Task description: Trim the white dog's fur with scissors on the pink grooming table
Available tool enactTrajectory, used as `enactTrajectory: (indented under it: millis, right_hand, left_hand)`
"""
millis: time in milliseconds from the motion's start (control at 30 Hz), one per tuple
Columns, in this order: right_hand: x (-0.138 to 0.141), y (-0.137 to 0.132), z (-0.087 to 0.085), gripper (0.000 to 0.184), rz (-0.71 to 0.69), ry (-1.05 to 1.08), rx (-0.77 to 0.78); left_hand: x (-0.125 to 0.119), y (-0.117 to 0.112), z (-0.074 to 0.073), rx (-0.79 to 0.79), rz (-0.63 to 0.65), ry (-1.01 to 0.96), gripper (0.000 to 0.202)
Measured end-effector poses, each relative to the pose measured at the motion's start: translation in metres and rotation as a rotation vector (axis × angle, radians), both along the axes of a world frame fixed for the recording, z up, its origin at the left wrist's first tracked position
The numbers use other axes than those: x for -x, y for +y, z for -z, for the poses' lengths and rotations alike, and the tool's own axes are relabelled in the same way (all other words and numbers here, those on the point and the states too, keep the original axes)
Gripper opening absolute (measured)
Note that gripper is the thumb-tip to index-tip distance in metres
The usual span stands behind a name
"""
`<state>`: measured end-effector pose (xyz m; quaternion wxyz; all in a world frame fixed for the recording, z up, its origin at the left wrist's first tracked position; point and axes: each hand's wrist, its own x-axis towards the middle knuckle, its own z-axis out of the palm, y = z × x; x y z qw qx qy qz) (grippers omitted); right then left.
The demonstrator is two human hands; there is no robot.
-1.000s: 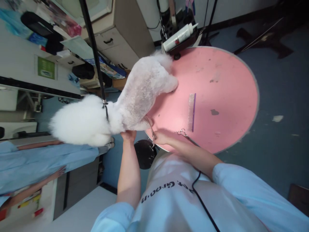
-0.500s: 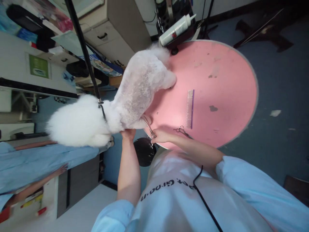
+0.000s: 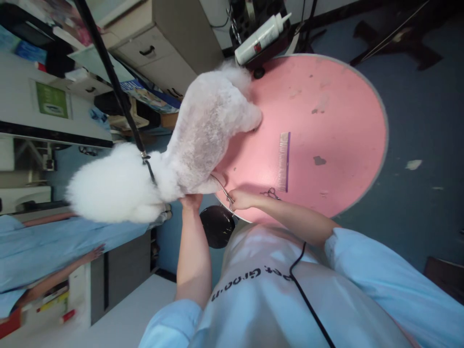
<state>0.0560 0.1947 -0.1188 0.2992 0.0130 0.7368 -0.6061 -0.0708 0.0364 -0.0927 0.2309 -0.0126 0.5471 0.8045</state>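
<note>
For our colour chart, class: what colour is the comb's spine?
The comb's spine is purple, shown in the head view.

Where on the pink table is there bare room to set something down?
The widest bare patch of the pink table lies between the comb and the rim at picture right. A smaller one separates the comb from the white dog. It is crowded around the right hand, its held scissors and the second scissors.

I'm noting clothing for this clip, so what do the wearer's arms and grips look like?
The left grip and right grip show no gloves, the left one partly hidden. The left forearm and right forearm are bare, with no watch or bracelet showing. Light blue, plain, roughly elbow-length sleeves cover the rest.
</note>
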Motion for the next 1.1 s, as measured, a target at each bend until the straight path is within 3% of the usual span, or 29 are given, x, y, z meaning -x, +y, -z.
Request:
enactTrajectory:
  millis: [467, 633, 933, 1100]
  right_hand:
    - [0.006, 0.009, 0.001, 0.014, -0.039, -0.123, 0.113]
    - [0.009, 0.01, 0.002, 0.015, -0.065, -0.113, 0.049]
    - [0.011, 0.004, 0.013, 0.019, -0.069, -0.149, 0.05]
    - [0.01, 0.0, 0.026, 0.011, -0.044, -0.24, 0.15]
  left_hand:
    - [0.001, -0.002, -0.001, -0.006, -0.025, 0.002, 0.075]
    - [0.001, -0.005, -0.002, -0.003, -0.047, -0.013, 0.067]
    - [-0.001, -0.007, -0.001, 0.016, -0.038, 0.032, 0.067]
    - [0.0, -0.011, 0.001, 0.02, -0.058, 0.03, 0.068]
